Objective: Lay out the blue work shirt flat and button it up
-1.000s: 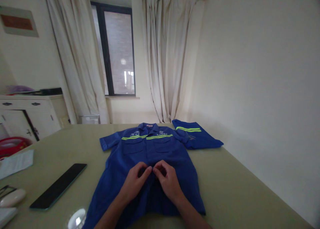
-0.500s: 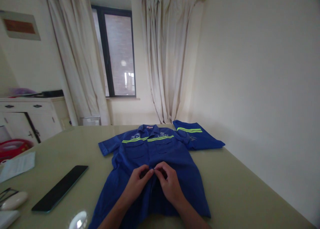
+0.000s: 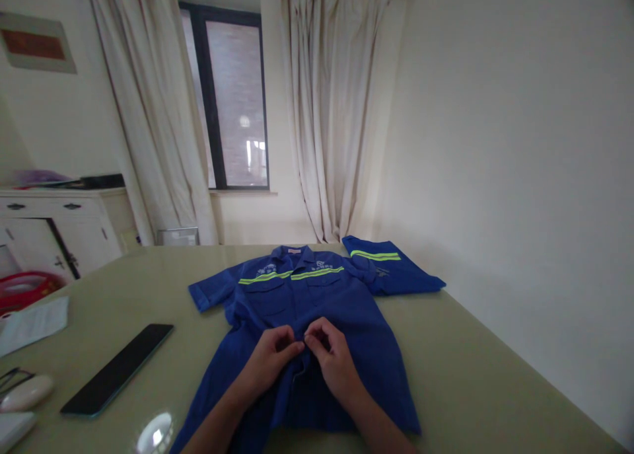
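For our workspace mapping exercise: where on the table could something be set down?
Widest: right side of the table, between the blue shirt, folded garment and wall. Another: between shirt and black slab. Crowded: the left edge, with paper and a white rounded object.

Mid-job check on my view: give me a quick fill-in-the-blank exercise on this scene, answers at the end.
1. The left hand and right hand are at the front of the short-sleeved blue ____.
2. The flat dark device lies to the person's ____ of the shirt.
3. The folded blue garment is on the person's ____ side.
4. The curtains hang on either side of a ____.

Missing words: shirt; left; right; window.
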A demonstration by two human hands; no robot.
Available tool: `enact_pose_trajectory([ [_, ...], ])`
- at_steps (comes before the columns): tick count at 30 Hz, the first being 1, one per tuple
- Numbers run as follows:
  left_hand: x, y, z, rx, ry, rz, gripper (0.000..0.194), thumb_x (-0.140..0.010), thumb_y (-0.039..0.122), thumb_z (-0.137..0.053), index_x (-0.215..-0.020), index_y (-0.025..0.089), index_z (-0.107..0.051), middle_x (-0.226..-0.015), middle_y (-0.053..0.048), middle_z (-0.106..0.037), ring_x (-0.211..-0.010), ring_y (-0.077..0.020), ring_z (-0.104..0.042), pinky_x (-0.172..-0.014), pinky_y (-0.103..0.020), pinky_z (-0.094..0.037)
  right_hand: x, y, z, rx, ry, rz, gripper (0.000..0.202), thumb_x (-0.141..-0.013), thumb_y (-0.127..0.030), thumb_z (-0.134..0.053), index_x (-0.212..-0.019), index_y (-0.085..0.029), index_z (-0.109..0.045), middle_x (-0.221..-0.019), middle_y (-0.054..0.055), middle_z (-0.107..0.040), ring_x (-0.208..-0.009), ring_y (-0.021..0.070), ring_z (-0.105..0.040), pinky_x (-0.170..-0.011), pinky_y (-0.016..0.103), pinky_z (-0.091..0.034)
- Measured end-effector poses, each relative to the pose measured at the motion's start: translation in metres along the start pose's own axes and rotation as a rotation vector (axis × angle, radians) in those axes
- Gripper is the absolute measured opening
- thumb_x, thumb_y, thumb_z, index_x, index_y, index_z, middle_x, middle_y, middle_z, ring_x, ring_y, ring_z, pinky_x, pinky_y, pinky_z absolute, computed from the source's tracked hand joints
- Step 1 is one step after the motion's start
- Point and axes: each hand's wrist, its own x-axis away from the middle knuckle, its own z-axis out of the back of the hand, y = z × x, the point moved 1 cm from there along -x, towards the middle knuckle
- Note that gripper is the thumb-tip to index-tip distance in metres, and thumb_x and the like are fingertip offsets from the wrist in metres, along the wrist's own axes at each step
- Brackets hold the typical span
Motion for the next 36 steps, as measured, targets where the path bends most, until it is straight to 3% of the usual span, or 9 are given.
enact_pose_trajectory([
  [5,0.008,0.008,-0.005,-0.576,0.184,-0.28,0.016,-0.093,0.027,-0.058,-0.078,0.022,-0.058,-0.084,-0.001,-0.062,-0.083,-0.0194,-0.057,-0.079,-0.03,-0.044,-0.005,0.013,-0.003,-0.257,0.012,-0.303,0.026,-0.069,-0.041,-0.078,-0.07,-0.019,-0.064,-0.064,-0.004,-0.054,-0.06,0.0115,-0.042,-0.059,0.025,-0.032],
  [9,0.012,0.011,-0.009,-0.804,0.193,-0.365,0.012,-0.095,0.025,-0.055,-0.086,0.023,-0.063,-0.093,-0.003,-0.066,-0.094,-0.0232,-0.06,-0.091,-0.036,-0.044,-0.006,0.016,0.001,-0.279,-0.045,-0.495,0.034,-0.064,-0.048,-0.08,-0.067,-0.018,-0.065,-0.058,-0.006,-0.048,-0.052,0.009,-0.034,-0.052,0.025,-0.025],
  [11,0.013,0.013,-0.009,-0.746,0.156,-0.309,0.017,-0.096,0.029,-0.053,-0.084,0.022,-0.062,-0.087,-0.002,-0.065,-0.086,-0.0207,-0.06,-0.083,-0.032,-0.045,-0.008,0.011,0.004,-0.177,-0.037,-0.463,0.037,-0.07,-0.054,-0.075,-0.066,-0.018,-0.066,-0.056,-0.004,-0.048,-0.053,0.0107,-0.038,-0.052,0.026,-0.028],
  [15,0.015,0.015,-0.011,-0.514,-0.069,-0.133,0.035,-0.099,0.044,-0.048,-0.078,0.02,-0.063,-0.072,0.002,-0.061,-0.069,-0.0154,-0.055,-0.065,-0.025,-0.043,-0.006,-0.006,0.011,0.16,0.104,-0.088,0.032,-0.086,-0.051,-0.064,-0.088,-0.02,-0.072,-0.081,0.003,-0.065,-0.077,0.0187,-0.058,-0.072,0.029,-0.044],
  [19,0.015,0.011,-0.01,-0.455,-0.229,-0.068,0.039,-0.1,0.044,-0.043,-0.085,0.02,-0.07,-0.08,0.0,-0.068,-0.078,-0.018,-0.059,-0.073,-0.027,-0.047,0.0,-0.004,0.011,0.437,-0.053,-0.059,0.038,-0.08,-0.044,-0.074,-0.112,-0.023,-0.07,-0.099,0.005,-0.07,-0.089,0.0213,-0.064,-0.08,0.03,-0.047],
  [23,0.012,0.006,0.0,-0.704,-0.064,-0.068,0.035,-0.1,0.03,-0.037,-0.108,0.021,-0.071,-0.109,-0.007,-0.071,-0.103,-0.0222,-0.061,-0.094,-0.035,-0.047,0.0,0.009,0.014,0.59,-0.138,-0.173,0.024,-0.081,-0.026,-0.067,-0.104,-0.022,-0.073,-0.092,0.004,-0.074,-0.082,0.021,-0.068,-0.074,0.029,-0.048],
  [27,0.014,0.006,0.014,-1.059,0.055,0.035,0.043,-0.098,0.028,-0.043,-0.138,0.029,-0.057,-0.14,-0.007,-0.059,-0.125,-0.0271,-0.054,-0.099,-0.046,-0.045,-0.006,0.016,0.019,0.618,-0.088,-0.139,0.036,-0.074,-0.011,-0.059,-0.104,-0.022,-0.073,-0.091,0.004,-0.074,-0.089,0.0218,-0.07,-0.082,0.031,-0.049],
  [32,0.017,0.012,0.025,-1.329,0.162,0.18,0.039,-0.096,0.016,-0.041,-0.127,0.02,-0.064,-0.129,-0.012,-0.064,-0.117,-0.0312,-0.059,-0.089,-0.047,-0.048,-0.01,0.023,0.015,0.205,-0.038,-0.272,0.029,-0.086,-0.026,-0.049,-0.108,-0.02,-0.066,-0.089,0.003,-0.067,-0.068,0.0174,-0.066,-0.057,0.027,-0.05],
  [36,0.014,0.015,0.015,-1.271,0.11,0.033,0.035,-0.095,0.01,-0.038,-0.108,0.02,-0.07,-0.116,-0.01,-0.068,-0.112,-0.0274,-0.06,-0.096,-0.044,-0.043,-0.005,0.018,0.005,0.19,-0.051,-0.249,0.032,-0.085,-0.043,-0.064,-0.108,-0.021,-0.066,-0.088,0.001,-0.065,-0.067,0.0151,-0.062,-0.063,0.027,-0.05],
])
